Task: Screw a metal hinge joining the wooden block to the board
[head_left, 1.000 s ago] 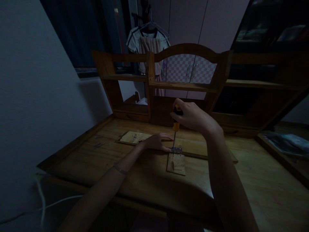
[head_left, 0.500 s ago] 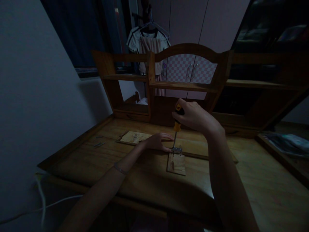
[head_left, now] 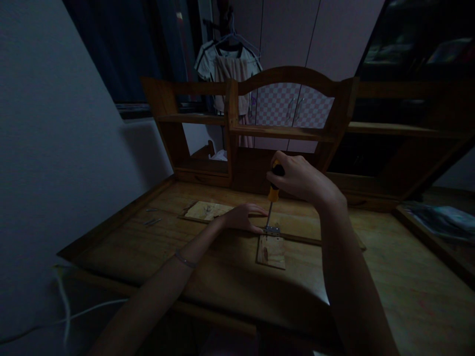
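Observation:
My right hand [head_left: 295, 175] is closed around the black and yellow handle of a screwdriver [head_left: 273, 194]. Its shaft slants down to the left end of a small metal hinge [head_left: 272, 230]. The hinge lies where a long wooden board [head_left: 304, 228] meets a small square wooden piece [head_left: 271, 252]. My left hand [head_left: 245, 217] rests on the long board just left of the hinge, thumb and fingers stretched out and apart. The thumb tip is close to the hinge. Whatever is under the screwdriver tip is too small to make out.
Several thin metal pieces [head_left: 152, 221] lie on the desk [head_left: 122, 242] to the left. A wooden shelf unit [head_left: 282, 131] stands along the back. At the right is a tray-like frame [head_left: 426, 237] with a plastic-looking bundle. A white cable [head_left: 65, 301] hangs at the lower left.
My right hand and the screwdriver handle have shifted slightly to the right, so the shaft leans a little more. My left hand, the hinge and the boards stay in place.

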Available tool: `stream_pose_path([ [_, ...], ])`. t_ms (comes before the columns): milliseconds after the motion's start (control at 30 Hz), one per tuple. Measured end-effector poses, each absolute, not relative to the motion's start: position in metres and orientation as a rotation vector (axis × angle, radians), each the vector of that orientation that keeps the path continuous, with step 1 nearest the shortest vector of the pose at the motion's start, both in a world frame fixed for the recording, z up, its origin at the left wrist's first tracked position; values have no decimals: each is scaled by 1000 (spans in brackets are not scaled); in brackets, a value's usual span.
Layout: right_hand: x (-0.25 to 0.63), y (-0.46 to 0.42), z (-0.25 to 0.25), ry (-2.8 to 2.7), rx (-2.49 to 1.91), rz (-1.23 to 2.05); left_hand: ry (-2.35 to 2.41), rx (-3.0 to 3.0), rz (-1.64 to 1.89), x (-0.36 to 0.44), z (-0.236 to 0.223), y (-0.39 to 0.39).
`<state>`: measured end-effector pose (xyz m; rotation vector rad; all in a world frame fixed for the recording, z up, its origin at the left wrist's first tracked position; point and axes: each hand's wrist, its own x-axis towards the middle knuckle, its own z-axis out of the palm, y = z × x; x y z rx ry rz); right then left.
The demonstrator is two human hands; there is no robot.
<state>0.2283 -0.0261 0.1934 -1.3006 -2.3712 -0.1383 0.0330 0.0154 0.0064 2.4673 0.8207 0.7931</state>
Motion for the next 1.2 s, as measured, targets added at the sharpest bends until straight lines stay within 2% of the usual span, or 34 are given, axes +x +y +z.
stream_pose_path([
  [733, 228, -28, 196, -2390, -1297, -139, 820, 2443, 791, 33, 11, 11],
  [1200, 230, -27, 195, -2406, -1284, -104, 716, 2461, 871, 31, -2, 20],
])
